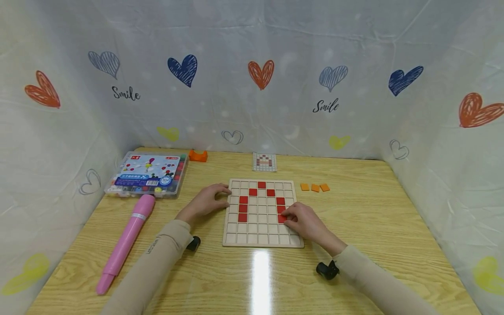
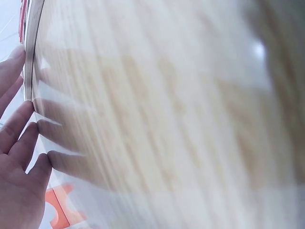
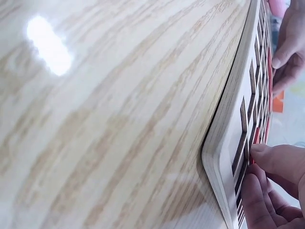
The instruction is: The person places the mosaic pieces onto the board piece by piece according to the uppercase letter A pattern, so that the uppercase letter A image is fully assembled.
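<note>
A square wooden grid board (image 1: 263,239) lies flat on the table, with several red square tiles (image 1: 243,200) set in its cells in an arch shape. At the board's left edge my left hand (image 1: 204,202) rests with fingers extended, touching the rim; the left wrist view shows the fingers (image 2: 19,143) spread along it. My right hand (image 1: 307,222) is over the board's right side, thumb and fingertips pinching a red tile (image 3: 253,155) low in the right column. The fingers partly cover that tile.
Three orange square tiles (image 1: 315,187) lie right of the board. Behind it is a small printed pattern card (image 1: 264,162). At the left stand a clear case of colored parts (image 1: 145,175), an orange plastic piece (image 1: 198,156) and a pink microphone-shaped stick (image 1: 126,245).
</note>
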### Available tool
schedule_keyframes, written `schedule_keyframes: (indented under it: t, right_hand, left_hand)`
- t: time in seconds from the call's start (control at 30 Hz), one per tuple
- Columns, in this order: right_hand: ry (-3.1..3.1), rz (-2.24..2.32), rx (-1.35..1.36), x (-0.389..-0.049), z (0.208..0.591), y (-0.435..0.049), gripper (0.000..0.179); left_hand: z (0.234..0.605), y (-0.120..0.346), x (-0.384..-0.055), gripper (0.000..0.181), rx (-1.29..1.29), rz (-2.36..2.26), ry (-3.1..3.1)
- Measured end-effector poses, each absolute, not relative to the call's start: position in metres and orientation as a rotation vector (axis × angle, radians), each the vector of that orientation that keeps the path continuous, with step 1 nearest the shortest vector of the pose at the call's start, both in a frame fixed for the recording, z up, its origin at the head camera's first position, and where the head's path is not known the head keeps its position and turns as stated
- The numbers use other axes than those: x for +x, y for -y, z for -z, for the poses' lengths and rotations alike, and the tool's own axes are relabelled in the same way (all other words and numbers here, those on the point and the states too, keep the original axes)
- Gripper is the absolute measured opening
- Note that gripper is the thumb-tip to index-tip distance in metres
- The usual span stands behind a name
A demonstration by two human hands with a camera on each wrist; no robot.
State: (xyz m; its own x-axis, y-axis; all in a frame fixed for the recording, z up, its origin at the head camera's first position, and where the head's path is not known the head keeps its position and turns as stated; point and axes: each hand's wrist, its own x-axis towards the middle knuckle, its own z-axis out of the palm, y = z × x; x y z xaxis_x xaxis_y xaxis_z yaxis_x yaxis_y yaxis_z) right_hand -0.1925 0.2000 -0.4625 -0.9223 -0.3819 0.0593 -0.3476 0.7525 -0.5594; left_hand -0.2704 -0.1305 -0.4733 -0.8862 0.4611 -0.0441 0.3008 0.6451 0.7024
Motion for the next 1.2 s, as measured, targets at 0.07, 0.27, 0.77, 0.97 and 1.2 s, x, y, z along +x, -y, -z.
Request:
schedule_keyframes:
  t: [0.07, 0.27, 0.77, 0.97, 1.2]
  right_hand:
    - [-2.886, 0.902, -0.601, -0.192, 0.462, -0.2, 0.018]
    - [-2.881, 0.911, -0.6, -0.192, 0.462, -0.2, 0.018]
    - [-2.911, 0.93, -0.61, -0.19, 0.465, -0.201, 0.019]
    - [-2.907, 0.97, -0.576, -0.19, 0.467, -0.203, 0.019]
    - [-2.874, 1.194, -0.271, -0.198, 0.465, -0.23, 0.027]
  left_hand:
    - [0.473, 0.13, -0.27, 0.038, 0.624, -1.075, -2.642]
    - [0.473, 0.131, -0.27, 0.038, 0.618, -1.08, -2.637]
    - [0.475, 0.131, -0.272, 0.038, 0.613, -1.067, -2.65]
    - [0.475, 0.132, -0.272, 0.039, 0.609, -1.059, -2.653]
    - [0.472, 0.131, -0.27, 0.038, 0.616, -1.083, -2.644]
